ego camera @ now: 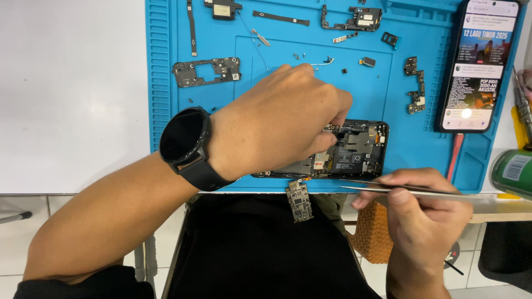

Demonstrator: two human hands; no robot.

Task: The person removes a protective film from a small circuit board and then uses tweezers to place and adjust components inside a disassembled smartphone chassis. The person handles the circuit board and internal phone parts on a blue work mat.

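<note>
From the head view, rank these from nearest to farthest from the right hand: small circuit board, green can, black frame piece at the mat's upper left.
From the right hand:
1. Green can, just to its right at the edge.
2. Small circuit board, left of it, hanging off the mat's front edge; close to the can's distance.
3. Black frame piece, far upper left.

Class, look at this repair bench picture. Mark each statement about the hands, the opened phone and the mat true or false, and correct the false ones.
1. The left hand rests on the opened phone. True.
2. The right hand holds a screwdriver. False: it holds metal tweezers.
3. A small circuit board hangs over the near edge of the blue mat. True.
4. The second phone, at the right, has a dark screen. False: its screen is lit.
5. A black watch sits on the right wrist. False: it is on the left wrist.
</note>
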